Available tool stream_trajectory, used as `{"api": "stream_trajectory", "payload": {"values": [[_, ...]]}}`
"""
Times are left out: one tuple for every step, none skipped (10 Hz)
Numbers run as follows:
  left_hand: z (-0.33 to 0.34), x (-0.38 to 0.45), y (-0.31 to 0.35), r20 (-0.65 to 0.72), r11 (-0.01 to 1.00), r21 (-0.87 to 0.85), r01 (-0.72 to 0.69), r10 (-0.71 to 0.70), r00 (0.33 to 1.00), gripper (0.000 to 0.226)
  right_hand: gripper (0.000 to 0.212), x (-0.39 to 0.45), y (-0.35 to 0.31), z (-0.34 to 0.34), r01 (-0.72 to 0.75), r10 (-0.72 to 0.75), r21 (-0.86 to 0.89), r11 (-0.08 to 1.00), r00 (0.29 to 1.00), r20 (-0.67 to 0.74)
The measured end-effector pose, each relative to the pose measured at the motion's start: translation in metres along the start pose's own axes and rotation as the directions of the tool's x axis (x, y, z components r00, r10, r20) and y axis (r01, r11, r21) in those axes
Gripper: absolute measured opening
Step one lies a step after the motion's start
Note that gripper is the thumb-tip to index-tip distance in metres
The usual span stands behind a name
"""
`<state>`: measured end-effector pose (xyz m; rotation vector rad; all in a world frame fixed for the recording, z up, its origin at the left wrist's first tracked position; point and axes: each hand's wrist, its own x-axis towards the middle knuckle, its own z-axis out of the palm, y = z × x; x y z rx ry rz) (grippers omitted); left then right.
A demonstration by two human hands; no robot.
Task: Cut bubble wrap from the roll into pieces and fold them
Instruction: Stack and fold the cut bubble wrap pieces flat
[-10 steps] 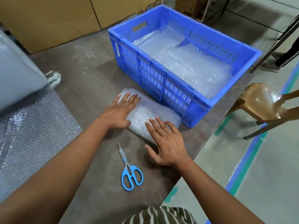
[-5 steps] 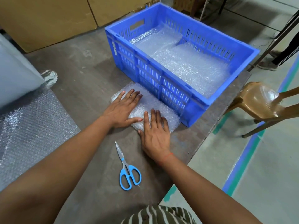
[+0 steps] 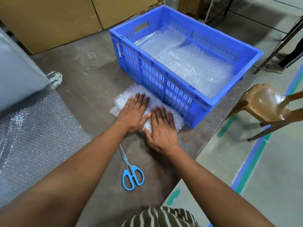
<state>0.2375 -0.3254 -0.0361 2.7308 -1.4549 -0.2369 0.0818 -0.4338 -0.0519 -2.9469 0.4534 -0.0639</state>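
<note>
Bubble wrap is found in three places on the brown table (image 3: pixel 91 76). Nearest, at the left edge, a loose sheet (image 3: pixel 32 136) is spread flat, drawn off the large roll (image 3: pixel 18 71) that lies behind it. Close to the body, blue-handled scissors (image 3: pixel 131 171) are laid on the table with blades closed, pointing away toward the hands. Just beyond them, a folded piece of bubble wrap (image 3: pixel 124 97) lies flat on the table, right against the near wall of the blue crate (image 3: pixel 164 86). It is pressed down by both hands, placed side by side. The left hand (image 3: pixel 133 114) is laid palm down on the piece with fingers straight and close together, the thumb stretched toward the other hand. The right hand (image 3: pixel 162 128) is likewise flat, fingers straight and slightly spread, its heel on the table at the piece's near edge. Further off, more folded pieces (image 3: pixel 188 63) are stacked inside the crate, covering its floor. Past the table's right edge a brown plastic chair (image 3: pixel 268 107) stands on the floor, and cardboard sheets (image 3: pixel 49 18) are leaned at the far side.
</note>
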Motion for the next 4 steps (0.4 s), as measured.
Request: {"api": "stream_trajectory", "payload": {"values": [[0.0,-0.002,0.001,-0.041,1.0,0.027,0.006,-0.005,0.999,0.089,0.091,-0.001,0.0,-0.002,-0.004,0.004,-0.008,1.0,1.0,-0.011],[-0.001,-0.01,0.001,0.041,1.0,-0.023,-0.02,0.021,0.999,0.089,0.091,-0.005,0.0,-0.003,0.0,0.0,-0.009,1.0,1.0,0.008],[-0.006,-0.014,0.003,0.028,1.0,-0.027,-0.003,0.003,1.0,0.09,0.089,-0.002,-0.001,-0.007,0.016,-0.016,0.02,1.0,1.0,-0.015],[-0.015,-0.03,0.005,-0.09,0.998,-0.01,0.063,-0.063,0.994,0.089,0.084,-0.002,-0.008,-0.015,0.06,-0.055,0.038,0.997,0.992,-0.117]]}}
